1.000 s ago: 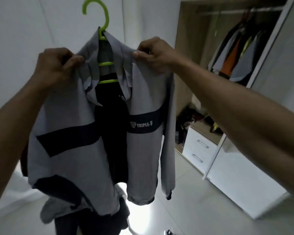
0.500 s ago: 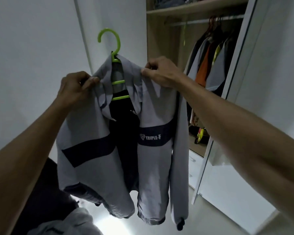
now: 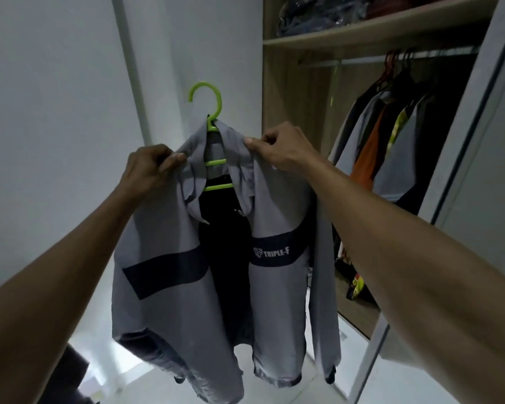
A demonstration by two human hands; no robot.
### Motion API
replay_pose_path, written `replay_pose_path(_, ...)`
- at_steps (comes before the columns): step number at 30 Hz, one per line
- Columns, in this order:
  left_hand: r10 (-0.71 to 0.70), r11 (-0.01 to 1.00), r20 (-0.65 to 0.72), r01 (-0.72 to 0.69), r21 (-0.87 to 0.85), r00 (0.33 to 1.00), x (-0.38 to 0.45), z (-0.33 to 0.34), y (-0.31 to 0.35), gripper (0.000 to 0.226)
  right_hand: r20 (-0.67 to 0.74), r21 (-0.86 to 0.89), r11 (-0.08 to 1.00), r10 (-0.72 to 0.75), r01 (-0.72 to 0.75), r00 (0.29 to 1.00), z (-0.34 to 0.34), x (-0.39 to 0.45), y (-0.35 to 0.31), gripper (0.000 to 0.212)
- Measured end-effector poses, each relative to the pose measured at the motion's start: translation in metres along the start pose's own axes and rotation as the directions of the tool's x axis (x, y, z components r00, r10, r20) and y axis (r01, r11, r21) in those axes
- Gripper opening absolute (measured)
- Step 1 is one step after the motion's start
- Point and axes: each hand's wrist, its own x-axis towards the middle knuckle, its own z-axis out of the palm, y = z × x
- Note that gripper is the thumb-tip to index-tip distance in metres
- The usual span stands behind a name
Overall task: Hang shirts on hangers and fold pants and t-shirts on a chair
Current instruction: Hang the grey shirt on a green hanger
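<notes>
Fingers [image 3: 177, 158] of the left hand [image 3: 149, 170] and the right hand [image 3: 280, 150] curl tight, each pinching one shoulder of a grey shirt [image 3: 169, 275] held up between them on a green hanger [image 3: 213, 118]. Behind it, to the right, an open wardrobe [image 3: 292, 97] holds hanging clothes [image 3: 391, 147] under a shelf [image 3: 376, 30].

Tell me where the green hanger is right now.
The green hanger is in the centre of the head view, inside the grey shirt, held up between the left hand and right hand, just left of the open wardrobe.
</notes>
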Motion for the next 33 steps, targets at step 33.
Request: replay_pose_path(33,0.393,0.822,0.111,-0.294,-0.488,0.913,0.424,0.381,-0.055,0.037,-0.100,0.015,0.941,0.338,-0.338,0.936,-0.001,0.282,0.200,0.026)
